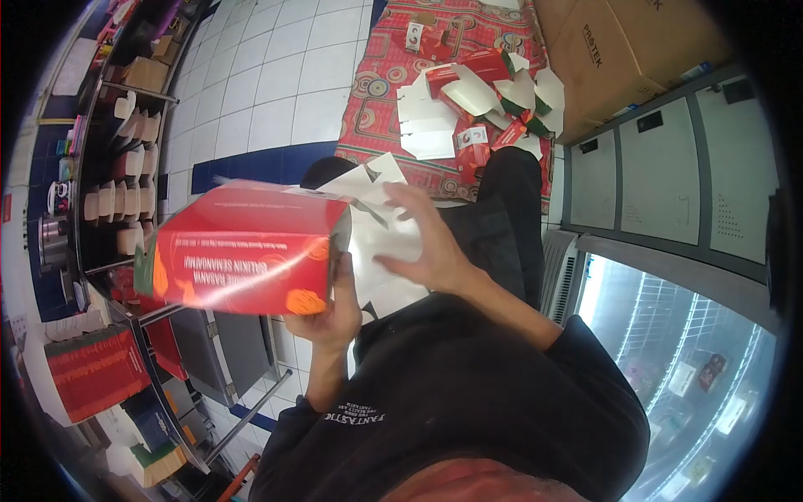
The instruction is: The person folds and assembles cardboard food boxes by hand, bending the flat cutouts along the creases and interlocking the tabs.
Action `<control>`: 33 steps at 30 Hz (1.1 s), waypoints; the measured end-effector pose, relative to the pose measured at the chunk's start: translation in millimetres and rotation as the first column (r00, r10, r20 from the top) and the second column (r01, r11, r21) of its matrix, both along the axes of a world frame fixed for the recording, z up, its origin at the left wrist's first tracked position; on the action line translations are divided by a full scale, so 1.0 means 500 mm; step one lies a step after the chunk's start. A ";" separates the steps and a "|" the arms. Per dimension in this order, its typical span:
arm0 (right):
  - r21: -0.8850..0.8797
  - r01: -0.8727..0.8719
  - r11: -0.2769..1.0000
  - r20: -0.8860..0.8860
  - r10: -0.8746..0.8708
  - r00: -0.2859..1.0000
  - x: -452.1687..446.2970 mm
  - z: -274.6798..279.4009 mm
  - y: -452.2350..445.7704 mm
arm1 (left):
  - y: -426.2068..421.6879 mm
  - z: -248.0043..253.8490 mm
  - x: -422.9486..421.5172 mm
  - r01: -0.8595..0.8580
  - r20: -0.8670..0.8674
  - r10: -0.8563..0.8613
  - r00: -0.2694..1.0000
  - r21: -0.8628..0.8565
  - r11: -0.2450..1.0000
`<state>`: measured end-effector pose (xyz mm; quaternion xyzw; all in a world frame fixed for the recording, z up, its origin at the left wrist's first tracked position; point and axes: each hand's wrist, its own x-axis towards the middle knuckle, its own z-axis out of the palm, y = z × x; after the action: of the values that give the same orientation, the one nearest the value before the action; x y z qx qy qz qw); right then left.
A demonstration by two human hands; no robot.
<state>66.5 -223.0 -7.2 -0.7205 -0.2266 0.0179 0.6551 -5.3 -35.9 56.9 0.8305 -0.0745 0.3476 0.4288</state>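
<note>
A red printed carton (251,243) with orange and green patches is tilted in front of my body on the left. My left hand (330,314) grips its lower right end, with fingers partly hidden behind the carton. To the right, my right hand (427,243) has its thumb and fingers spread apart and holds nothing. It is over white flat card (389,259) with cut flaps, which lies across my lap. Part of that card is behind the carton's right end.
Several folded and flat red and white cartons (427,121) lie on a red patterned mat (376,92). Large brown boxes (602,58) and grey lockers (657,171) stand at right, above a lit glass-fronted fridge (677,368). Shelves with stacked containers (125,201) line the left.
</note>
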 end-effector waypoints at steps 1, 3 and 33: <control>0.102 -0.093 0.990 0.056 0.087 0.995 -0.002 0.023 0.008 | -0.006 -0.012 -0.002 -0.003 0.041 0.003 0.999 0.002 1.000; 0.136 -0.042 0.990 0.161 0.019 0.987 0.000 0.036 0.024 | -0.010 -0.017 -0.002 -0.007 0.085 0.006 0.996 0.006 1.000; 0.094 0.295 0.951 0.460 -0.304 0.834 -0.023 0.054 0.065 | -0.073 -0.011 -0.002 -0.047 -0.161 0.030 0.987 -0.104 0.993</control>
<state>54.8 -190.5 19.7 -0.7233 -0.2629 -0.2618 0.5823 -6.3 -72.5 51.5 0.8326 -0.0052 0.2920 0.4706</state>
